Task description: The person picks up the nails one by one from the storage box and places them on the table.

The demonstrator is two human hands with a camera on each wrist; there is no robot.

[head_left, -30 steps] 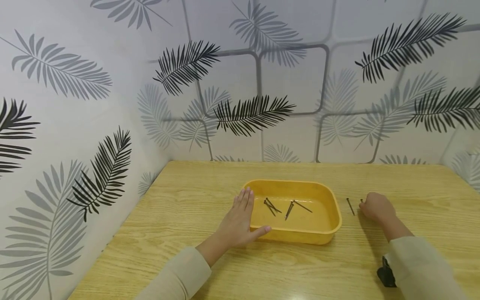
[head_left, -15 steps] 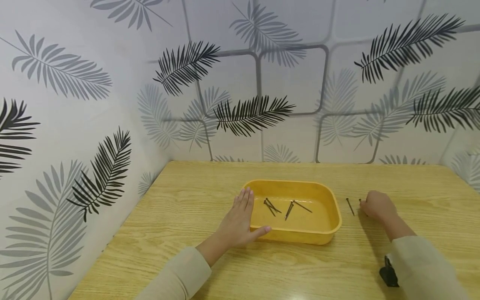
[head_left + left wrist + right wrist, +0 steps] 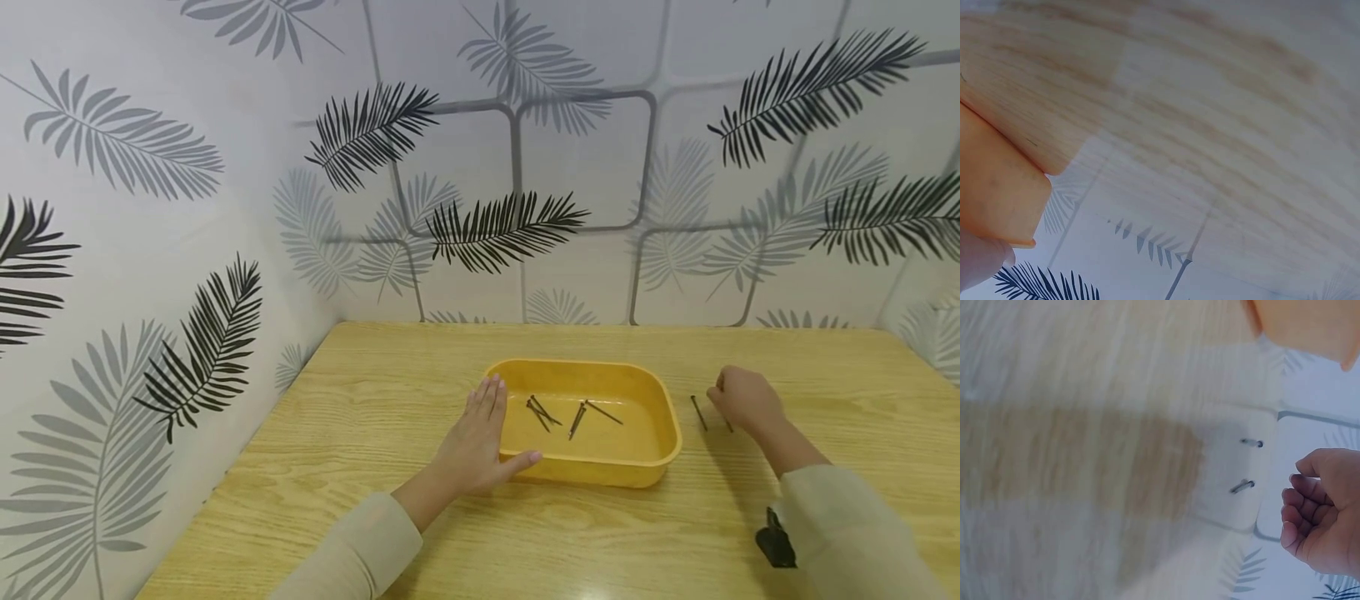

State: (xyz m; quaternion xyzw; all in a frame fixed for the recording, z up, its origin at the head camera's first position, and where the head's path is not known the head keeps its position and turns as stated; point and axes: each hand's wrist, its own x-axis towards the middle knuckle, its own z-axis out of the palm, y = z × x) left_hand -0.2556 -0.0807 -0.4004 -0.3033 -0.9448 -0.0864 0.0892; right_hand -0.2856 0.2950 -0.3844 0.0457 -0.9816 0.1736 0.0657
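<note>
My left hand (image 3: 472, 454) rests against the left end of a yellow plastic tray (image 3: 600, 475), fingers straight on its side and thumb over the near rim. Inside the tray lie several dark nails (image 3: 577, 421). To the right of it, a nail (image 3: 699, 413) lies on the table. A second nail (image 3: 729, 426) is partly covered by my right hand (image 3: 748, 402), which hovers just above. In the right wrist view that hand (image 3: 1329, 509) has curled fingers and nothing visible in them. Two nails, one of them a slanted nail (image 3: 1242, 486), lie apart from the fingertips.
The wooden table (image 3: 360, 392) meets a leaf-patterned wall (image 3: 480, 167) at the back and on the left. A black object (image 3: 776, 542) shows under the right sleeve (image 3: 840, 517), probably strapped to the wrist.
My right hand has risen slightly off the table and away from the second nail, whose lower end now shows beneath it. The left hand and tray stay put.
</note>
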